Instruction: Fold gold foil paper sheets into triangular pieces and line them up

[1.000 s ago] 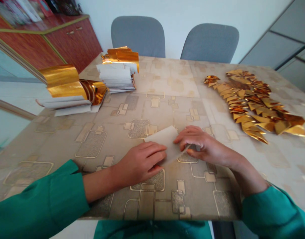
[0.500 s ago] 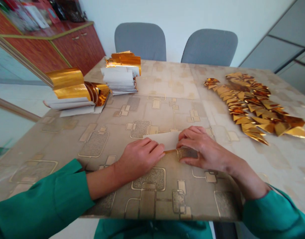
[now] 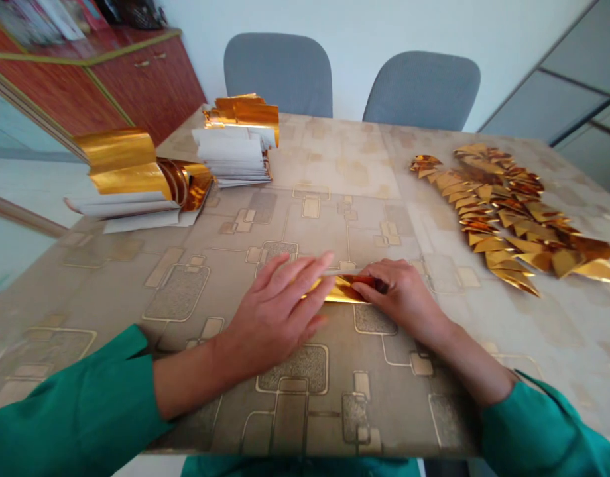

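Note:
A narrow folded strip of shiny gold paper (image 3: 341, 291) lies on the table in front of me, with a thin pale edge along its far side. My right hand (image 3: 402, 291) pinches its right end between thumb and fingers. Over the strip's left end my left hand (image 3: 278, 315) is spread, fingers stretched out and slightly blurred. It hides that end, and I cannot tell whether it touches the paper.
The table (image 3: 305, 232) has a patterned cover. At the left stand one stack of gold-and-white paper sheets (image 3: 130, 179) and another stack (image 3: 235, 152) behind it. Folded gold paper pieces (image 3: 514, 218) lie overlapped at the right. Two grey chairs (image 3: 278, 73) stand behind the table.
The paper showed its white side before; now its gold face is up and it looks narrower. My left hand has opened from curled fingers, and my right thumb has moved onto the paper.

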The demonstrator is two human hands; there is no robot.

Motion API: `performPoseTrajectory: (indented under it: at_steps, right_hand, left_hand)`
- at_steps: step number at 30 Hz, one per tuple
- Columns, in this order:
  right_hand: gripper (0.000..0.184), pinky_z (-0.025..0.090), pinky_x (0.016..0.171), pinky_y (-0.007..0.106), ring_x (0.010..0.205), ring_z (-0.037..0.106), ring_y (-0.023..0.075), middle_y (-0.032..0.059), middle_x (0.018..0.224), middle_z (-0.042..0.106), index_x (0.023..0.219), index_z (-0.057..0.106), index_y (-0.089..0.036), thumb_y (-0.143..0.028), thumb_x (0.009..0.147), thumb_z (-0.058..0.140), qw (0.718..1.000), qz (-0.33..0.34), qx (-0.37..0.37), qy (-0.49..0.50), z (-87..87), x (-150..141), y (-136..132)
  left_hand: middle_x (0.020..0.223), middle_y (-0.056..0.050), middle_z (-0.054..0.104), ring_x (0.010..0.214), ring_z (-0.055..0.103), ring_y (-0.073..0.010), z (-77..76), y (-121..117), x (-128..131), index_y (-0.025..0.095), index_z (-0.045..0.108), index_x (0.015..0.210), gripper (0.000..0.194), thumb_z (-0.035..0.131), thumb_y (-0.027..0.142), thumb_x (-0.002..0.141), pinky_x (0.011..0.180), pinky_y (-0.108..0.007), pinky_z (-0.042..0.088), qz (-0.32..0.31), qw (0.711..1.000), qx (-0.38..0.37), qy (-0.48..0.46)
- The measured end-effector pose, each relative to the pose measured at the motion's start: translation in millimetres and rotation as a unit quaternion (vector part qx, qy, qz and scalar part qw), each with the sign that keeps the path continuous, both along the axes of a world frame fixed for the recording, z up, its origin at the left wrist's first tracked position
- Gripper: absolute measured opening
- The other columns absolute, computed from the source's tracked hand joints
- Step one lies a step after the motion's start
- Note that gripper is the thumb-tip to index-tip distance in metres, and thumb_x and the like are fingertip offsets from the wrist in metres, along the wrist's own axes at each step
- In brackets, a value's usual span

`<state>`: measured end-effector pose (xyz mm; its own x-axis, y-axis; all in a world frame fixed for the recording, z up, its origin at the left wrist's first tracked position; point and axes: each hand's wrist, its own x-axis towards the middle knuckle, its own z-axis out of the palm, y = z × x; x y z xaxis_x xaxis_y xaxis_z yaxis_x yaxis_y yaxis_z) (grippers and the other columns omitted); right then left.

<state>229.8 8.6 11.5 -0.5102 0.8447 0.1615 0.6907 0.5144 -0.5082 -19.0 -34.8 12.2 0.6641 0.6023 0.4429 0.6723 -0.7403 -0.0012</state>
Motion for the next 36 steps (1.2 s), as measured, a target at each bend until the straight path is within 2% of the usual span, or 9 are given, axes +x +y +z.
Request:
performPoseTrajectory:
  at_steps: [2, 5, 8, 12, 16, 20, 24, 31, 36]
  right_hand:
    - [0.02, 0.036, 0.064, 0.028, 0.061, 0.054, 0.0126, -0.0005, 0.065, 0.065, 0.075, 0.068, -0.019, -0.029, 0.092, 0.063, 1.0, -0.008, 0.012, -0.006, -0.9, -0.8, -1.3]
    - [0.019, 0.037, 0.068, 0.03, 0.065, 0.056, 0.0143, 0.0004, 0.068, 0.066, 0.076, 0.069, -0.02, -0.031, 0.091, 0.064, 0.999, -0.036, 0.023, -0.017, -1.7, -0.9, -3.4]
    - [0.021, 0.037, 0.07, 0.031, 0.069, 0.057, 0.0158, 0.0016, 0.073, 0.068, 0.081, 0.07, -0.02, -0.033, 0.095, 0.06, 0.998, -0.053, 0.021, -0.028, -1.6, -1.4, -4.8]
    - [0.027, 0.036, 0.068, 0.031, 0.068, 0.057, 0.0164, 0.0025, 0.07, 0.067, 0.082, 0.069, -0.019, -0.032, 0.099, 0.052, 0.996, -0.056, 0.04, -0.057, -3.0, -3.5, -4.2]
    - [0.032, 0.035, 0.064, 0.03, 0.061, 0.054, 0.0157, 0.0028, 0.065, 0.064, 0.078, 0.067, -0.019, -0.036, 0.099, 0.051, 0.991, -0.072, 0.084, -0.07, -8.1, -5.3, -2.8]
    - [0.03, 0.034, 0.061, 0.029, 0.058, 0.051, 0.015, 0.0021, 0.062, 0.061, 0.075, 0.063, -0.019, -0.038, 0.097, 0.054, 0.986, -0.091, 0.108, -0.088, -11.7, -6.1, -2.4]
    - [0.025, 0.034, 0.062, 0.029, 0.058, 0.051, 0.0152, 0.0016, 0.062, 0.061, 0.075, 0.061, -0.019, -0.03, 0.096, 0.055, 0.985, -0.081, 0.121, -0.092, -11.8, -7.3, -2.3]
    - [0.023, 0.035, 0.064, 0.03, 0.058, 0.052, 0.0148, 0.0006, 0.061, 0.061, 0.074, 0.058, -0.02, -0.028, 0.095, 0.055, 0.986, -0.079, 0.122, -0.084, -10.8, -7.4, -2.8]
    - [0.026, 0.035, 0.065, 0.03, 0.058, 0.051, 0.0145, 0.0005, 0.062, 0.061, 0.073, 0.057, -0.02, -0.033, 0.096, 0.056, 0.988, -0.072, 0.112, -0.079, -10.7, -6.8, -3.3]
  left_hand:
    - [0.152, -0.015, 0.045, 0.14, 0.041, -0.03, -1.7, -8.6, 4.3, 0.01, 0.049, 0.138, 0.052, 0.045, 0.047, 0.101, 0.119, -0.051, 0.025, -0.047, 0.998, -0.038, 0.033]
    - [0.154, -0.016, 0.042, 0.143, 0.036, -0.0305, -9.9, -19.3, 8.6, 0.007, 0.042, 0.145, 0.072, 0.047, 0.061, 0.096, 0.12, -0.048, 0.023, -0.052, 0.993, -0.092, 0.052]
    - [0.155, -0.017, 0.039, 0.145, 0.032, -0.0313, -16.1, -22.9, 9.1, 0.007, 0.038, 0.148, 0.081, 0.048, 0.066, 0.093, 0.12, -0.049, 0.02, -0.042, 0.99, -0.12, 0.055]
    - [0.156, -0.017, 0.036, 0.148, 0.028, -0.032, -17.3, -21.3, 7.5, 0.008, 0.035, 0.149, 0.084, 0.048, 0.068, 0.092, 0.122, -0.052, 0.012, -0.033, 0.989, -0.132, 0.05]
    - [0.157, -0.017, 0.036, 0.148, 0.026, -0.0313, -19.2, -20.8, 6.9, 0.009, 0.031, 0.151, 0.087, 0.049, 0.069, 0.091, 0.121, -0.052, 0.015, -0.02, 0.985, -0.162, 0.05]
    - [0.158, -0.017, 0.034, 0.148, 0.026, -0.0326, -20.2, -21.7, 7.5, 0.009, 0.031, 0.151, 0.089, 0.053, 0.068, 0.089, 0.121, -0.051, 0.015, -0.014, 0.984, -0.171, 0.051]
    - [0.16, -0.017, 0.029, 0.149, 0.023, -0.033, -18.4, -22.3, 7.6, 0.009, 0.03, 0.152, 0.09, 0.052, 0.069, 0.089, 0.122, -0.053, 0.008, -0.017, 0.985, -0.16, 0.056]
    - [0.159, -0.017, 0.032, 0.148, 0.027, -0.0342, -18.4, -23.2, 7.7, 0.009, 0.033, 0.15, 0.088, 0.052, 0.069, 0.089, 0.12, -0.055, 0.019, -0.016, 0.985, -0.163, 0.052]
    - [0.157, -0.016, 0.035, 0.147, 0.029, -0.0347, -17.8, -24.1, 7.5, 0.009, 0.038, 0.148, 0.083, 0.049, 0.068, 0.091, 0.12, -0.053, 0.017, -0.021, 0.987, -0.153, 0.051]
